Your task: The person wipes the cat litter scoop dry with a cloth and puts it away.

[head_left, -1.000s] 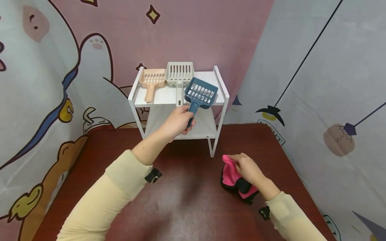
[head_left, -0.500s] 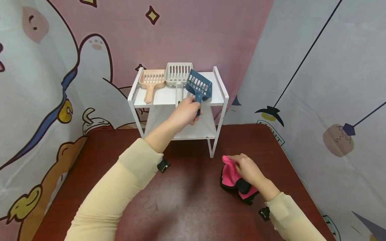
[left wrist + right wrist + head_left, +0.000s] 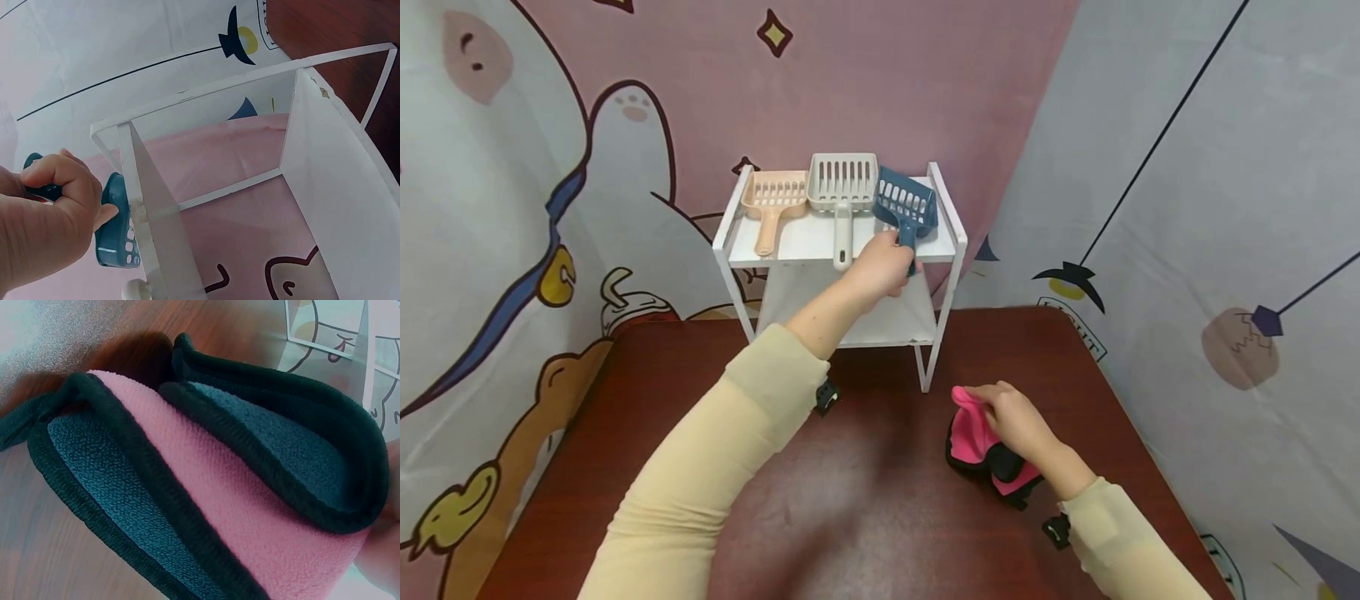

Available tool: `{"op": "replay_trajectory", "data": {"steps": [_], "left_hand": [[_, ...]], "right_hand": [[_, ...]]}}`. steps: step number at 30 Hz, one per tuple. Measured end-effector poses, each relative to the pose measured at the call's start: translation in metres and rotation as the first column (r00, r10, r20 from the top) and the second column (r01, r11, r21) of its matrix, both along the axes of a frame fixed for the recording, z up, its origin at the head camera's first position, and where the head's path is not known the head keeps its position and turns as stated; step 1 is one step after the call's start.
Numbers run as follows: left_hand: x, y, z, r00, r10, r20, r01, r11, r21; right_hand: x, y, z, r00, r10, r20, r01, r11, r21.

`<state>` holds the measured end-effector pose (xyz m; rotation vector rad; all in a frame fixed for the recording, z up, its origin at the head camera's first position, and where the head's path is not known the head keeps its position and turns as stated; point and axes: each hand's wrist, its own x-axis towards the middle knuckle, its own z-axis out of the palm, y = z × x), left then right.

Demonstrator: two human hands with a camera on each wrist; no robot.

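My left hand (image 3: 883, 265) grips the handle of a blue slotted litter scoop (image 3: 907, 200) at the right part of the white rack's top shelf. In the left wrist view the fingers curl round the handle, and the scoop's head (image 3: 114, 228) is at the shelf's edge. To its left lie a cream litter scoop (image 3: 843, 179) and a peach litter scoop (image 3: 775, 193). Lower right, my right hand (image 3: 1017, 418) pinches a pink cloth with black edging (image 3: 973, 433), which rests folded on the table. The right wrist view shows its pink and dark plush faces (image 3: 206, 481).
The white two-tier rack (image 3: 887, 312) stands at the back of the dark red-brown table (image 3: 820, 517). Behind it hangs a pink and pale curtain (image 3: 925, 75) with cartoon prints.
My left hand has carried the blue scoop rightward and forward, from in front of the cream scoop to the shelf's right part. The right hand and cloth stay where they were.
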<state>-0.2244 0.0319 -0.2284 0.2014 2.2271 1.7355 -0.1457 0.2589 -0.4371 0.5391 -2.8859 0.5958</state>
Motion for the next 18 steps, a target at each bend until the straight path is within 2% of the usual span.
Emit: {"op": "replay_trajectory", "data": {"steps": [11, 15, 18], "left_hand": [[-0.015, 0.015, -0.001, 0.999, 0.031, -0.034, -0.034, 0.997, -0.071], [-0.018, 0.019, 0.001, 0.998, 0.059, 0.004, -0.059, 0.998, 0.004], [-0.020, 0.019, 0.001, 0.996, 0.066, 0.057, -0.070, 0.995, 0.069]], "right_hand": [[0.001, 0.004, -0.004, 1.000, -0.010, -0.007, 0.010, 1.000, 0.013], [0.001, 0.006, -0.005, 1.000, -0.004, -0.014, 0.004, 1.000, 0.018], [0.002, 0.008, -0.005, 1.000, -0.008, -0.008, 0.008, 1.000, 0.019]]}}
